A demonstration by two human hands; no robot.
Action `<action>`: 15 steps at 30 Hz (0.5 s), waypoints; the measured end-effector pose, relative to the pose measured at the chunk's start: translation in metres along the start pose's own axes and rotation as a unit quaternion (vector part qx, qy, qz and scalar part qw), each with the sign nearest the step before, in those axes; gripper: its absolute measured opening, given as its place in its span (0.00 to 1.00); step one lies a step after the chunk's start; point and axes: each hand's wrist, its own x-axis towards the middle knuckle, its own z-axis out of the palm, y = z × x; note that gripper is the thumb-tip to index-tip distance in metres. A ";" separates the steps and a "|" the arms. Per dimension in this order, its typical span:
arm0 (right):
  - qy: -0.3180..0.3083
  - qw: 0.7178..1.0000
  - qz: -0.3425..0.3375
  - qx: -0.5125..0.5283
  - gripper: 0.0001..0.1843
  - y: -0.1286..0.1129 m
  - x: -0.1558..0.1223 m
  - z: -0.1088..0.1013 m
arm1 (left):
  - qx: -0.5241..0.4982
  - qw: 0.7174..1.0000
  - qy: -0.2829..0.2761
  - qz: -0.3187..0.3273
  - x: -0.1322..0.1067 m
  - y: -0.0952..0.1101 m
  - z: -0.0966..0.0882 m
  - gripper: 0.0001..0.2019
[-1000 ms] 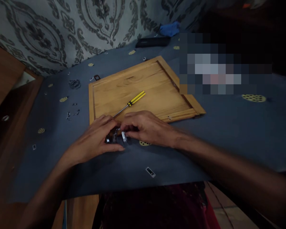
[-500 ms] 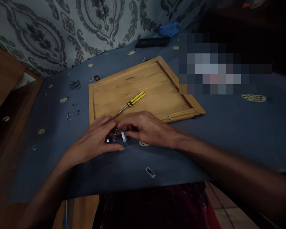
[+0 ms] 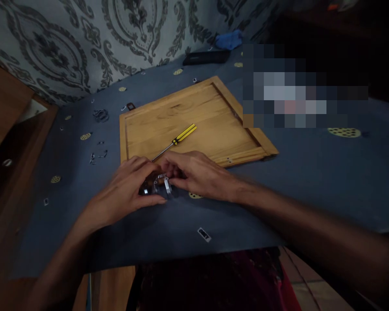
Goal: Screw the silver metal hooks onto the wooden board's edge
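Note:
Several shiny metal pieces, which look like cabinet hinges (image 3: 145,190), lie at the front edge of a framed wooden cabinet door (image 3: 210,112). My left hand (image 3: 126,190) curves around them, with its thumb stretched along the near side. From the other side my right hand (image 3: 197,175) pinches one metal hinge (image 3: 167,186) between thumb and fingers. How far my left fingers grip is partly hidden. A screwdriver (image 3: 175,141) with a yellow and black handle rests on the door, its shaft pointing towards my left hand.
Small screws (image 3: 97,155) and a dark coiled bundle (image 3: 100,115) lie left on the blue tablecloth (image 3: 246,216). Behind the door are a black case (image 3: 206,57) and a blue cloth (image 3: 229,39), near the patterned wall (image 3: 136,30). A blurred patch covers the right back.
My right fingers have shifted slightly on the hinge, which now tilts a little differently. My left hand has moved slightly left. The door and screwdriver stay in place.

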 end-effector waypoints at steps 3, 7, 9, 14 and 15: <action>-0.007 1.000 0.005 0.009 0.14 0.000 0.000 0.000 | 0.012 0.999 0.030 0.020 -0.005 0.004 -0.001 0.20; -0.011 1.000 0.011 0.009 0.18 0.000 0.000 0.000 | 0.003 0.997 0.062 0.045 -0.007 0.010 0.003 0.15; -0.014 1.000 0.014 0.003 0.19 0.000 0.001 0.000 | 0.003 0.996 0.072 0.047 -0.006 0.011 0.006 0.15; -0.018 1.000 0.010 0.006 0.20 0.000 0.001 -0.001 | -0.002 0.996 0.078 0.038 -0.003 0.011 0.009 0.13; -0.019 1.000 0.010 0.009 0.20 0.000 0.001 -0.001 | -0.005 0.996 0.078 0.037 -0.002 0.011 0.010 0.12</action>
